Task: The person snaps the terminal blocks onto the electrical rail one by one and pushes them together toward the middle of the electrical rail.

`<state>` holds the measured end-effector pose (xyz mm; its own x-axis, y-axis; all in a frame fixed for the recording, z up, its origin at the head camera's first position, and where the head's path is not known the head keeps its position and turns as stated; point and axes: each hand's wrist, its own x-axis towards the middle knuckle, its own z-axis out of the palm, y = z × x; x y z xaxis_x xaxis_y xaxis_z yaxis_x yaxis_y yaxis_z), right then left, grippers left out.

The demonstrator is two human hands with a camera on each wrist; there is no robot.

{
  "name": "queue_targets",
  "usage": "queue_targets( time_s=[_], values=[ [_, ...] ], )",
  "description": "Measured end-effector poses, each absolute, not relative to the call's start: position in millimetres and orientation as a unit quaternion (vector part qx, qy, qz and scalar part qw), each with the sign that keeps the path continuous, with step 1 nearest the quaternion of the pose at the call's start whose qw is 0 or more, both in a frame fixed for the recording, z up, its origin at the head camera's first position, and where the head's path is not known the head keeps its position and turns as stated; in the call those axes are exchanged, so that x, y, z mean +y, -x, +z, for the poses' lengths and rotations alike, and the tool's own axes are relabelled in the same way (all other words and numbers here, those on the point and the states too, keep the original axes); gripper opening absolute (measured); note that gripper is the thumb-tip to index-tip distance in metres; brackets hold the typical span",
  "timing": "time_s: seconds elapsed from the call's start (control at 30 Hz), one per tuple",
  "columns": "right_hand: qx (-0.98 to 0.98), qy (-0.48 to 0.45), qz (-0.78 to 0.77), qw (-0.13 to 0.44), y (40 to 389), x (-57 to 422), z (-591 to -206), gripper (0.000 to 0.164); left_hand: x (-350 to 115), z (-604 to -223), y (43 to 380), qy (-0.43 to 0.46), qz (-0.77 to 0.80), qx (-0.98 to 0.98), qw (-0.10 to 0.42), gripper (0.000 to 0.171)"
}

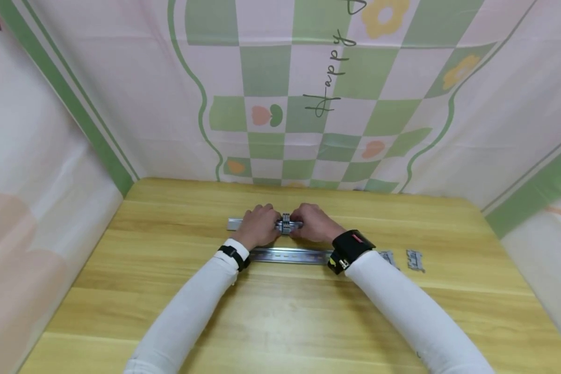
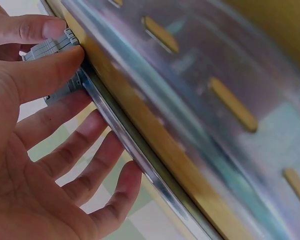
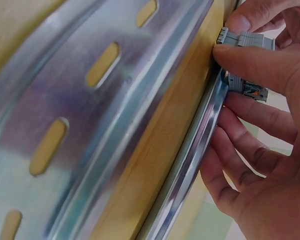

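A small stack of grey DIN-rail terminal blocks [image 1: 286, 223] sits on a slotted metal DIN rail [image 1: 234, 224] toward the back of the table. From the left, my left hand [image 1: 260, 226] grips the blocks between thumb and index finger, its other fingers bent along the rail's far side. My right hand [image 1: 315, 223] pinches the same stack from the right, fingers likewise along that far edge. Both wrist views show the grey blocks [image 2: 44, 48] between thumb and fingers, with part of the stack hidden behind them.
A second slotted DIN rail [image 1: 285, 255] lies flat in front, below both wrists. To the right are two loose grey terminal blocks, one [image 1: 415, 260] in full view and another [image 1: 388, 257] partly behind the right sleeve. A patterned cloth [image 1: 266, 67] hangs behind the wooden table [image 1: 280, 317].
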<state>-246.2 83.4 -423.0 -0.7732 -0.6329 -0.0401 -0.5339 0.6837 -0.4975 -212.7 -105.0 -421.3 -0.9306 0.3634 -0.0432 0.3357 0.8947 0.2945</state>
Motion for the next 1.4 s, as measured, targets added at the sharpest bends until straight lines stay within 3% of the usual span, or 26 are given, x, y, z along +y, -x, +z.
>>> queue_targets(
  time_s=[0.4,0.6,0.77,1.1,1.4],
  values=[
    [0.915,0.308,-0.238,0.109,245.4,83.1,-420.2,0.029,-107.2,-422.0,211.2,-0.188,0.131,0.972,0.057,0.023],
    [0.911,0.3,-0.264,0.097,242.8,92.0,-414.2,0.052,-114.0,-416.8,209.5,-0.202,0.16,0.964,0.068,0.046],
    [0.903,0.301,-0.29,0.097,241.7,94.3,-410.6,0.056,-117.6,-410.7,209.1,-0.208,0.202,0.953,0.086,0.061],
    [0.9,0.305,-0.289,0.112,239.4,91.2,-407.9,0.05,-115.3,-411.7,210.3,-0.213,0.211,0.95,0.083,0.055],
    [0.906,0.3,-0.274,0.115,242.8,93.0,-407.8,0.056,-115.5,-409.1,209.6,-0.206,0.201,0.954,0.088,0.061]
  ],
)
